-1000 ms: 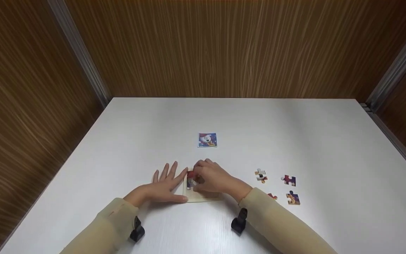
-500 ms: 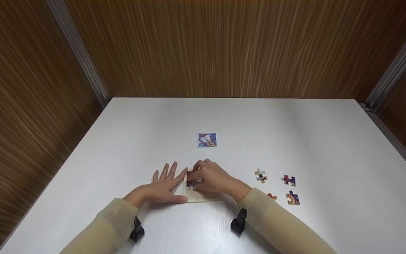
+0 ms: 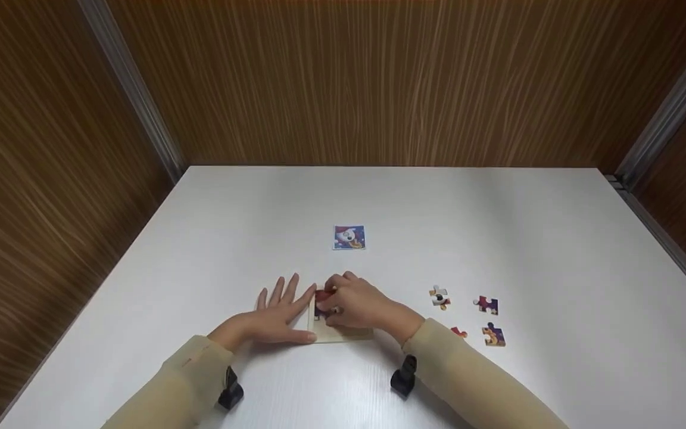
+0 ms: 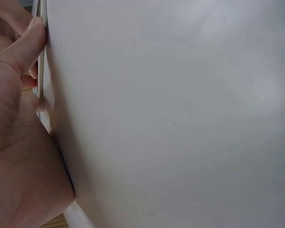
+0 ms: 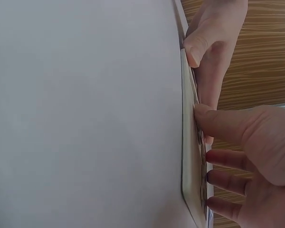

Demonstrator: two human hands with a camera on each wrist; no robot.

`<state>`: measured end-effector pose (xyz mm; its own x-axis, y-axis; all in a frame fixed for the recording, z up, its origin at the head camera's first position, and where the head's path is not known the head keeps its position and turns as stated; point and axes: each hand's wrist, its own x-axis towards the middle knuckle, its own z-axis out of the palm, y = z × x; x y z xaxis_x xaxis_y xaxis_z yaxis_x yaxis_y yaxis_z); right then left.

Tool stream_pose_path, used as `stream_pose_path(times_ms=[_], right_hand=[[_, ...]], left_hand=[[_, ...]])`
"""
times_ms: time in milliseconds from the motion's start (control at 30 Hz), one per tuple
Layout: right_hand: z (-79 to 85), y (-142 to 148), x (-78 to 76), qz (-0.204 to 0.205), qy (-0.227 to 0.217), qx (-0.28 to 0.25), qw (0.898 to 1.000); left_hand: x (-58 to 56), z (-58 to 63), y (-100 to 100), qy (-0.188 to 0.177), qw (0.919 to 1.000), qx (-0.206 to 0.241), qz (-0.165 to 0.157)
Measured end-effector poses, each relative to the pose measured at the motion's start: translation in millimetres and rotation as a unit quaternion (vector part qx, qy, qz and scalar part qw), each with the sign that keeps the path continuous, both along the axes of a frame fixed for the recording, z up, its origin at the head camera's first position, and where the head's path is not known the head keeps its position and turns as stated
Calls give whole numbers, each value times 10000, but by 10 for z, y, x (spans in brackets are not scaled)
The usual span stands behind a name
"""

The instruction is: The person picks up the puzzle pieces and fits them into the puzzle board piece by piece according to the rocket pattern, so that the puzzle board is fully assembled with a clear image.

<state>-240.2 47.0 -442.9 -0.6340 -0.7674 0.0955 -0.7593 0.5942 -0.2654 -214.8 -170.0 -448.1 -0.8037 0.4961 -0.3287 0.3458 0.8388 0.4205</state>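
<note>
A small pale wooden puzzle board (image 3: 352, 337) lies on the white table. Along its left edge my left hand (image 3: 271, 322) spreads its fingers, its thumb and index fingertip touching the frame. Red and dark jigsaw pieces (image 3: 320, 313) sit in the board's left part. Over the board's middle, my right hand (image 3: 359, 302) bends its fingers and holds a puzzle piece, mostly hidden beneath them, against the board. In the right wrist view, the thumb (image 5: 209, 116) and several fingertips touch the pieces on the board (image 5: 191, 166).
Loose jigsaw pieces lie to the right: one white and orange (image 3: 439, 297), one purple-red (image 3: 486, 305), one orange and purple (image 3: 493, 335). A red piece (image 3: 458, 332) is partly hidden by the right sleeve. A square picture card (image 3: 349, 237) lies beyond the board. Wood-grain panels (image 3: 379, 83) surround the table.
The right fingers shift slightly over the pieces in the board, covering more of the upper left ones. The left hand and loose pieces stay put.
</note>
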Motion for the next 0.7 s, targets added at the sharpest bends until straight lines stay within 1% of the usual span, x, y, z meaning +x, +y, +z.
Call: stream_pose_path(times_ms=[67, 300, 500, 700], right_hand=[[3, -6, -2, -17, -92, -95, 9999], [34, -10, 10, -63, -310, -756, 9966], [65, 48, 18, -23, -362, -947, 9948], [99, 136, 26, 10, -483, -1348, 9897]], left_hand=[[1, -1, -2, 16, 10000, -20, -2], [5, 1, 11, 43, 10000, -1, -68], [2, -10, 2, -19, 10000, -12, -72], [-22, -23, -13, -29, 9999, 34, -94]])
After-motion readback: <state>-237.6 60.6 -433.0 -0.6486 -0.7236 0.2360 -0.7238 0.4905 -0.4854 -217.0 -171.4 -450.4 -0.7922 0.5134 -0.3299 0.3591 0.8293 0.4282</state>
